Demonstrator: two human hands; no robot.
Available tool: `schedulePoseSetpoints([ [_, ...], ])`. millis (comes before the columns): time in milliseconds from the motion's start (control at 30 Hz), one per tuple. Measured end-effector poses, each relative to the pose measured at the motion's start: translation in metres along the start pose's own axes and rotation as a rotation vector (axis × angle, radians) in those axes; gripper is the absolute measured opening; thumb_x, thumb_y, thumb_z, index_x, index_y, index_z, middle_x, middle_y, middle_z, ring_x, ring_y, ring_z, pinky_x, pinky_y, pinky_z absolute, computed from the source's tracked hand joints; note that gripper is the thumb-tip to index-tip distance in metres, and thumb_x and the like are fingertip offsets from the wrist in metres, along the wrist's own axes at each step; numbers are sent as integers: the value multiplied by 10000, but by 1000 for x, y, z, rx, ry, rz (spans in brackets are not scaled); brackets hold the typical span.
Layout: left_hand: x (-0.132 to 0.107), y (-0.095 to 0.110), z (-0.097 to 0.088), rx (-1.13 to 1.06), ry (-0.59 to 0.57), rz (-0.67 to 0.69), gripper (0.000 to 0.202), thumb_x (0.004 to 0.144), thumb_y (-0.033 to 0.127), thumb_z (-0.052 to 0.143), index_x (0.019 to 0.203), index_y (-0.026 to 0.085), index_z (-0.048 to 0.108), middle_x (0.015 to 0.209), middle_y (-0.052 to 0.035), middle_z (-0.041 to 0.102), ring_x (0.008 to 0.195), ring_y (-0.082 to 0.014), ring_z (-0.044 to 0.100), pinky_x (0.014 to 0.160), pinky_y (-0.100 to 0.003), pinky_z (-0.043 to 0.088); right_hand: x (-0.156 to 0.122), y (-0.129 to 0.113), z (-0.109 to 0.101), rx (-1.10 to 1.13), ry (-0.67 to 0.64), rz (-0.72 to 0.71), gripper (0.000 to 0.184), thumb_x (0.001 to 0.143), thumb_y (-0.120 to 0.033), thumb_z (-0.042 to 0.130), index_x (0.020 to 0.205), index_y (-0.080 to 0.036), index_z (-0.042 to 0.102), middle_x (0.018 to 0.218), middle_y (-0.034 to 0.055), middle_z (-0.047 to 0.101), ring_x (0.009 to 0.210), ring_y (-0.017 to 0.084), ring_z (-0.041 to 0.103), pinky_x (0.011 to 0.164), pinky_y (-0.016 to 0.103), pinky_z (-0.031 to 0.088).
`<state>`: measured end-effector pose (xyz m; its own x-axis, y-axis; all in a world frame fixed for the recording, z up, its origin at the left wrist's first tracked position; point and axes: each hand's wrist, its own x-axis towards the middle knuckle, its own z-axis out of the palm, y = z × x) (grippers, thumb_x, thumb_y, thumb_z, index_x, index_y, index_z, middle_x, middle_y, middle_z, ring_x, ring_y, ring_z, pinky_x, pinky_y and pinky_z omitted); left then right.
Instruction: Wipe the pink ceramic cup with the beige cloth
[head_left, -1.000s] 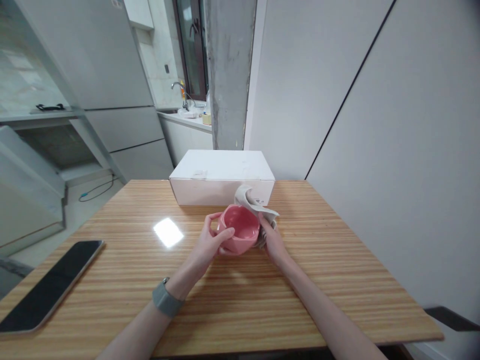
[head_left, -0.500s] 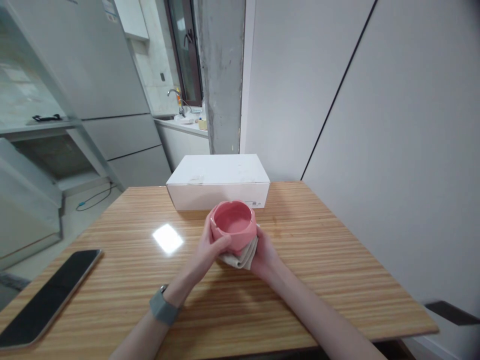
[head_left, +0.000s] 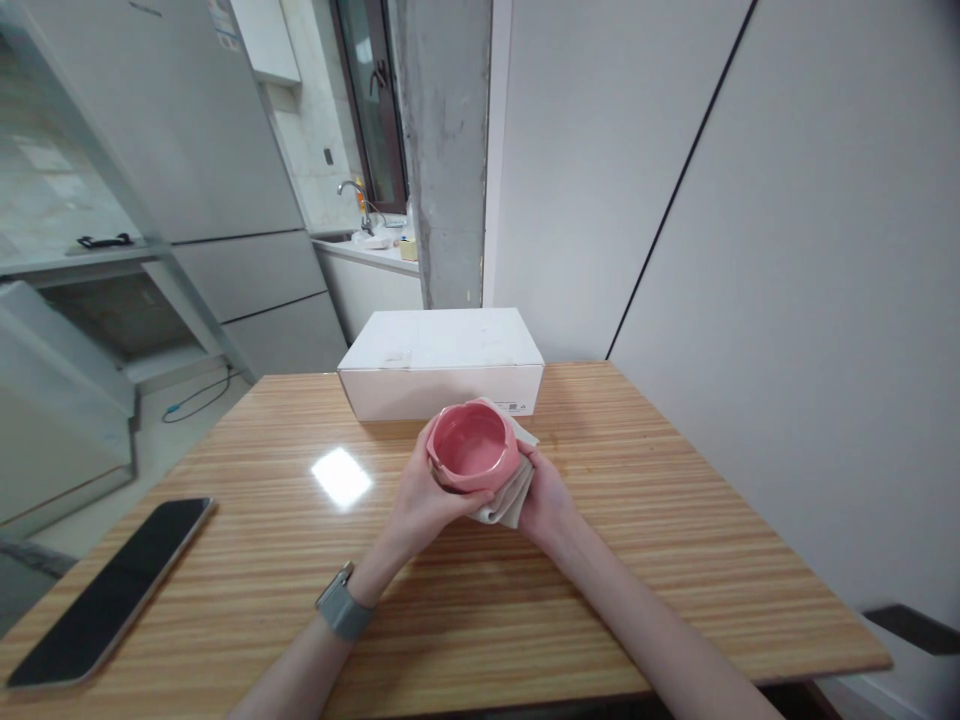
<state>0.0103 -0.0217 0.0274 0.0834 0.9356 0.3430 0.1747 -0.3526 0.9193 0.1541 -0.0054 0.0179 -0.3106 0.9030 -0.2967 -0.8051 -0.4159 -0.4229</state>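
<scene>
Above the middle of the wooden table (head_left: 645, 560), seen from the head camera: a pink bowl (head_left: 474, 455), lifted clear of the tabletop, mouth up and tipped a little toward the viewer. Round, so no long axis to speak of; rim slightly scalloped. Left hand (head_left: 427, 495) wrapped round the bowl's left wall and underside, fingers curled shut on it. Right hand (head_left: 546, 490) pressed against the bowl's right side, clamped on a folded pale cloth (head_left: 507, 498) held between palm and bowl. Grey wristband (head_left: 343, 608) on the left wrist. Just behind the bowl, a closed white box (head_left: 442, 362) lying on the table, long side across the view. Far left, well apart, a dark phone (head_left: 112, 590) flat near the table's edge, screen up.
</scene>
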Motion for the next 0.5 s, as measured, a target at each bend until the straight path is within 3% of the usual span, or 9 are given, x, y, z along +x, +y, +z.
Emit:
schedulePoseSetpoints([
  [133, -1, -8, 1, 39, -7, 85, 1032, 515, 244, 842, 1384, 234, 287, 1342, -102, 463, 1247, -290, 448, 1070, -450, 340, 1, -3, -1, -5, -34, -20, 319, 866, -270, 370, 940, -147, 654, 869, 75, 734, 885, 217, 674, 855, 374, 518],
  [300, -5, -15, 1, 68, -25, 180, 1096, 465, 237, 863, 1390, 241, 276, 1381, -104, 422, 1271, -295, 419, 1082, -456, 327, 1, 4, -10, -43, 14, 26, 321, 873, -306, 395, 920, -129, 659, 832, 84, 735, 835, 211, 685, 833, 355, 521],
  [500, -3, -19, 0, 105, 79, 134, 1071, 474, 246, 859, 1382, 231, 290, 1364, -115, 439, 1256, -305, 441, 1058, -468, 356, 0, 4, -8, -85, 44, 60, 299, 864, -283, 410, 907, -129, 662, 799, 75, 737, 753, 203, 694, 787, 346, 534],
])
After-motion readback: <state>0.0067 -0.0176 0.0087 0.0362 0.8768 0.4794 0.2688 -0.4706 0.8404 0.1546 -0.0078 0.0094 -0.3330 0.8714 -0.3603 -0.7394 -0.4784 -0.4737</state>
